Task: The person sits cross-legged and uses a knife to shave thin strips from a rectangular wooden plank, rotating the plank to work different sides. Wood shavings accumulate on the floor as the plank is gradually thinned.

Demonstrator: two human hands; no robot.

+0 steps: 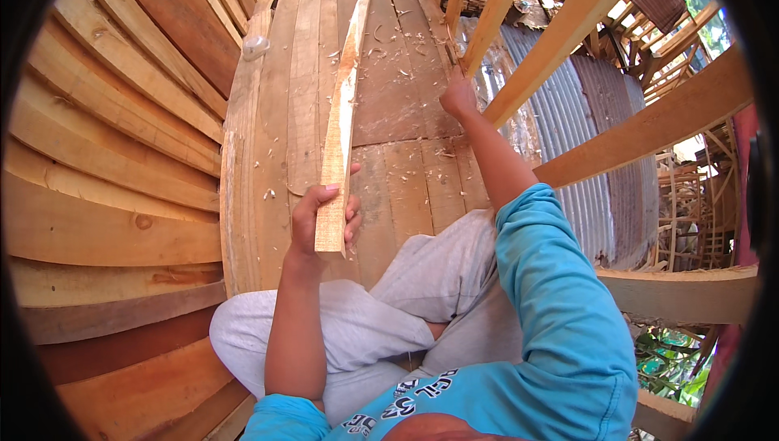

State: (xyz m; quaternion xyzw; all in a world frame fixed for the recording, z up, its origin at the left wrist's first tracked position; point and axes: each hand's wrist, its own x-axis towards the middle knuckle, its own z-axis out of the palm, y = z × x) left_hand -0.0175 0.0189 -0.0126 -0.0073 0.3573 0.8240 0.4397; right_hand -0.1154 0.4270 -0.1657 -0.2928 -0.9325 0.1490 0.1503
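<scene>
A long piece of pale wood (335, 157) lies in the grip of my left hand (307, 218), its squared end toward me. Fingers and thumb wrap round it near that end. Its far part is thinner and cut unevenly to a narrow tip. My right hand (460, 98) is out to the right with the arm stretched, closed and beside a slat (491, 27) of the wooden railing. Whatever its fingers hold, if anything, is hidden. Wood shavings (398, 72) lie scattered over the plank floor (393, 189), mostly between my hands and beyond them.
A wall of overlapping wooden boards (122, 157) rises on the left. By its foot sits a small clear plastic container (255, 47). Past the railing on the right are corrugated metal sheets (560, 108). My crossed legs in grey trousers (365, 311) take up the near floor.
</scene>
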